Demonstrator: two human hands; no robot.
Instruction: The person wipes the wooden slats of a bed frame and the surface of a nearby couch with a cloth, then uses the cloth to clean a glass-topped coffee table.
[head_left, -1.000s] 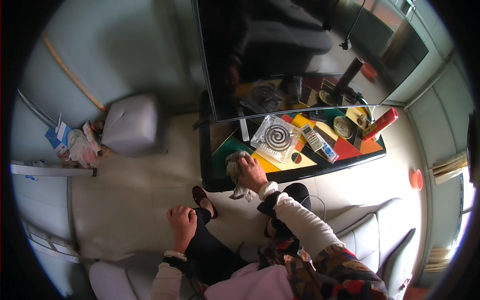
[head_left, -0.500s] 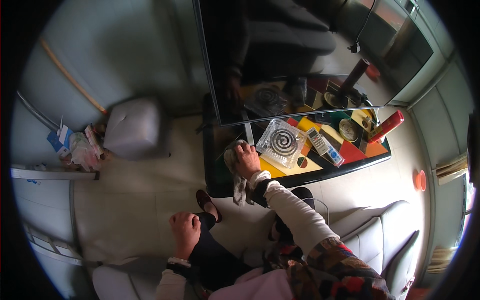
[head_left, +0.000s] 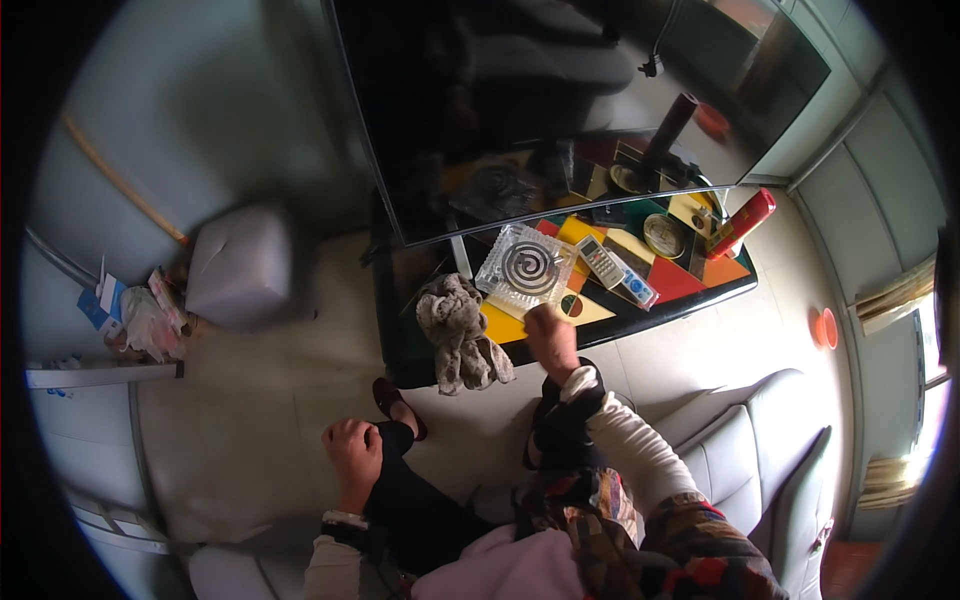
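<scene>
My right hand [head_left: 553,340] is over the front edge of the low table [head_left: 420,373], its fingers curled and nothing seen in them. A crumpled, patterned grey-brown cloth [head_left: 455,325] lies to its left, partly hanging over that edge, and my hand is apart from it. Just beyond the hand, a dark mosquito coil [head_left: 530,263] rests on a square clear glass dish [head_left: 497,272]. My left hand [head_left: 352,462] sits on my left knee with its fingers folded in, holding nothing visible.
Two remote controls [head_left: 600,262], a round dish [head_left: 664,236] and a red spray can [head_left: 741,224] stand on the table. A large television [head_left: 590,110] rises behind them. A grey stool [head_left: 240,262] is at the left, an orange tub [head_left: 825,328] at the right, near the grey sofa [head_left: 730,460].
My right hand has let go of the cloth and moved right and slightly down. The cloth stays on the table edge. The whole view has shifted slightly; my left hand keeps to my knee.
</scene>
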